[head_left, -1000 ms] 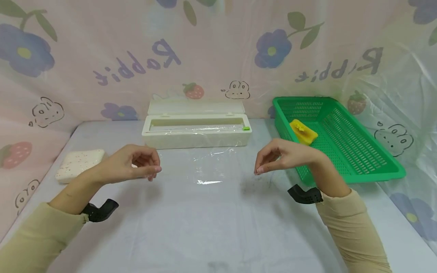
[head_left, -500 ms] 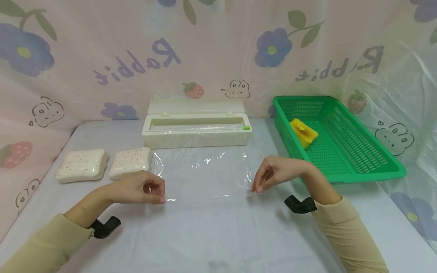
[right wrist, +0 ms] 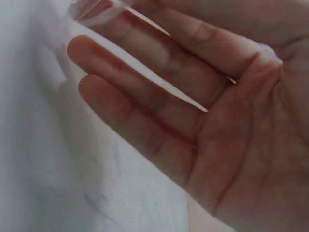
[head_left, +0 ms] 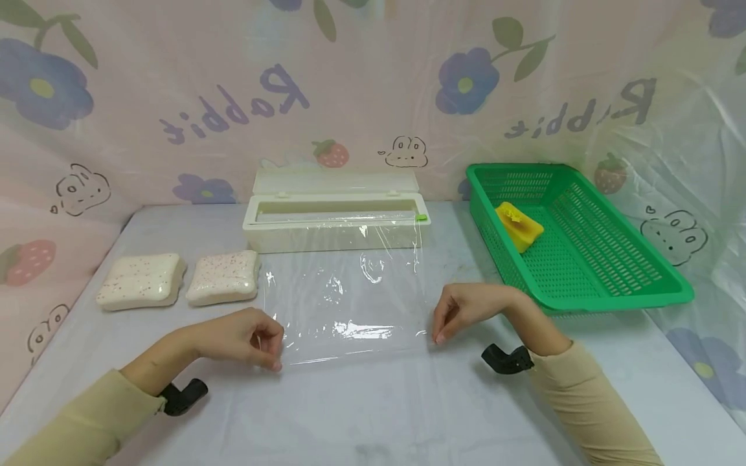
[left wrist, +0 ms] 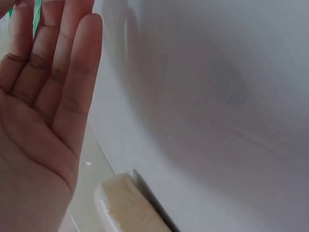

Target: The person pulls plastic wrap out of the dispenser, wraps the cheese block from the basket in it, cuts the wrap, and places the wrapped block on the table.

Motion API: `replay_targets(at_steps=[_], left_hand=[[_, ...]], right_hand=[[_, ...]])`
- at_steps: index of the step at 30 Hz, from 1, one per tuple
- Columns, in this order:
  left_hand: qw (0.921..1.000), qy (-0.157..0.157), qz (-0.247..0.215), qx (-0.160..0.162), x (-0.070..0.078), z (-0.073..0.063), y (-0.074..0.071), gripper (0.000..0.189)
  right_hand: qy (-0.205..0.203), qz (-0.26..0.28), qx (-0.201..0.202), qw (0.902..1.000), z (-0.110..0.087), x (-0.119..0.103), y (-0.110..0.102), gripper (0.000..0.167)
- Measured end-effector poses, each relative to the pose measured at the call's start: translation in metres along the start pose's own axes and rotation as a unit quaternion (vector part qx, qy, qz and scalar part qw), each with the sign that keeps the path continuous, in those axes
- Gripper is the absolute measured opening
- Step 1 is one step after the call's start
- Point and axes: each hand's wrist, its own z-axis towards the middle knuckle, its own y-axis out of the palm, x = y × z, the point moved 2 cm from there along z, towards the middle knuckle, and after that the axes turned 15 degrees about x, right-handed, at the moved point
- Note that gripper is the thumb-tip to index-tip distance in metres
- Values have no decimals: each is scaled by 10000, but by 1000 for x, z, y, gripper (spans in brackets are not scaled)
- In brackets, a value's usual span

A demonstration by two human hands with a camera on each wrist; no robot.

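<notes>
A sheet of clear plastic wrap [head_left: 350, 304] stretches from a white wrap dispenser [head_left: 335, 239] toward the front of the table. My left hand [head_left: 239, 336] pinches its near left corner between thumb and fingers. The near right corner is pinched by my right hand [head_left: 472, 310]. In the right wrist view a bit of film [right wrist: 99, 12] shows at the fingertips, while the other fingers of that right hand [right wrist: 193, 106] extend loosely. The left wrist view shows the palm and fingers of my left hand [left wrist: 48, 96]. The dispenser's lid [head_left: 335, 183] is raised.
Two white, pink-speckled blocks, a left one [head_left: 140, 279] and a right one [head_left: 224, 277], lie beyond my left hand. At the right stands a green basket [head_left: 618, 303] with a yellow sponge-like piece [head_left: 519, 226] inside. A patterned curtain [head_left: 361, 84] hangs behind the table.
Both hands have moved toward the front of the table, drawing a longer length of film out of the dispenser. The right speckled block, hidden earlier behind my left hand, now shows.
</notes>
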Motion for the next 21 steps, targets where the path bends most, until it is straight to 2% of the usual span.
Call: replay_targets(at_steps=[4, 9, 11, 13, 15, 16, 17, 18, 20, 21], left_hand=[[9997, -176, 147, -110, 0, -2, 5, 20], [9985, -406, 200, -310, 5, -6, 9, 26], [9987, -350, 244, -276, 8, -6, 9, 27], [9990, -340, 277, -49, 10, -5, 7, 26], [9966, -390, 480, 549, 11, -3, 3, 27], [9922, -447, 636, 976, 11, -2, 0, 27], [9842, -551, 829, 1463, 12, -1, -3, 27], [9730, -696, 1010, 1954, 12, 0, -7, 26], [9428, -980, 1396, 2865, 12, 1, -12, 22], [9285, -1133, 1480, 3213, 11, 1, -14, 19]], right_hand=[[102, -185, -12, 9998, 0, 1, 2, 15], [21, -278, 21, 9996, -2, 2, 2, 17], [55, -253, 63, 9996, -3, 2, 3, 17], [64, -232, 144, 9996, -4, 2, 2, 17], [88, -260, 300, 9992, -4, 1, 1, 18], [93, -298, 409, 9987, -4, 0, 0, 18], [77, -345, 526, 9980, -4, -1, 0, 18], [51, -407, 662, 9970, -4, -2, -2, 18], [59, -561, 970, 9937, -5, -3, -4, 18], [67, -627, 1122, 9917, -5, -4, -6, 18]])
